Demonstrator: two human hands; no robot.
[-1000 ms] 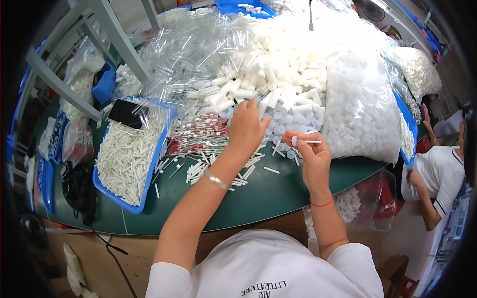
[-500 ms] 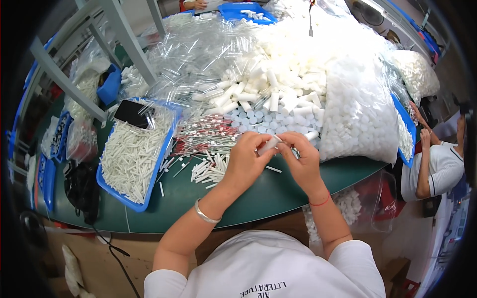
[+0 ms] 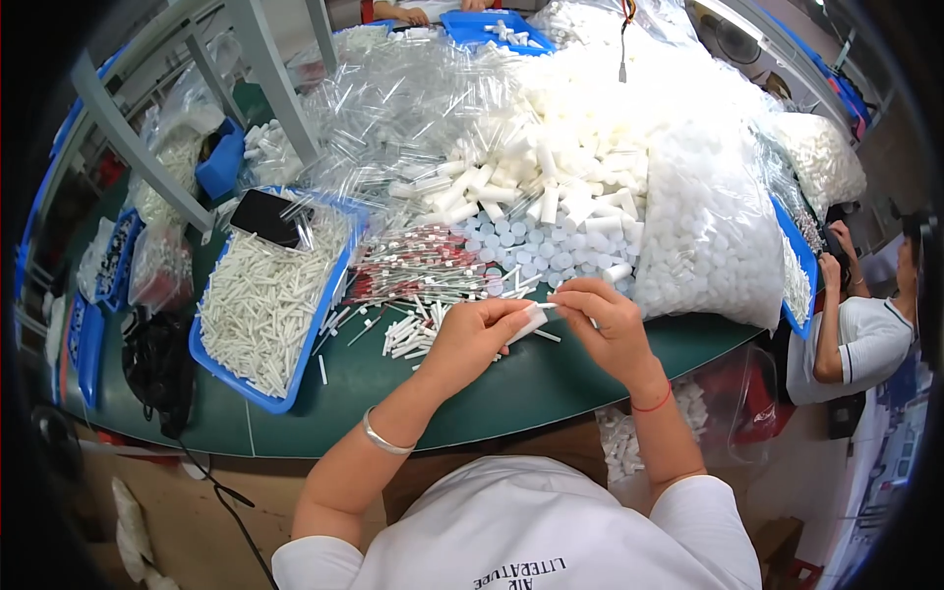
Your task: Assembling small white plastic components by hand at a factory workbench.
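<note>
My left hand (image 3: 470, 342), a silver bangle on its wrist, is closed round a short white plastic tube (image 3: 528, 324) above the near part of the table. Just right of it, my right hand (image 3: 612, 329) pinches a thin white stick (image 3: 548, 306), held at the tube's end; how far it reaches inside is hidden. Beyond the left hand lie loose white sticks (image 3: 411, 332) and a heap of thin red-and-white pieces (image 3: 418, 265). Translucent round caps (image 3: 531, 251) are spread behind both hands, backed by a pile of larger white tubes (image 3: 580, 192).
A blue tray (image 3: 292, 388) of small white sticks, with a black phone (image 3: 264, 217) on it, stands left on the green table (image 3: 393, 418). Clear tubes (image 3: 393, 108) pile up behind. A full plastic bag (image 3: 703, 236) lies right. Another person (image 3: 855, 334) works at the right.
My hands have drawn slightly apart and a little lower. The tube now tilts in my left hand, and the thin stick shows in my right fingers. The view has shifted slightly.
</note>
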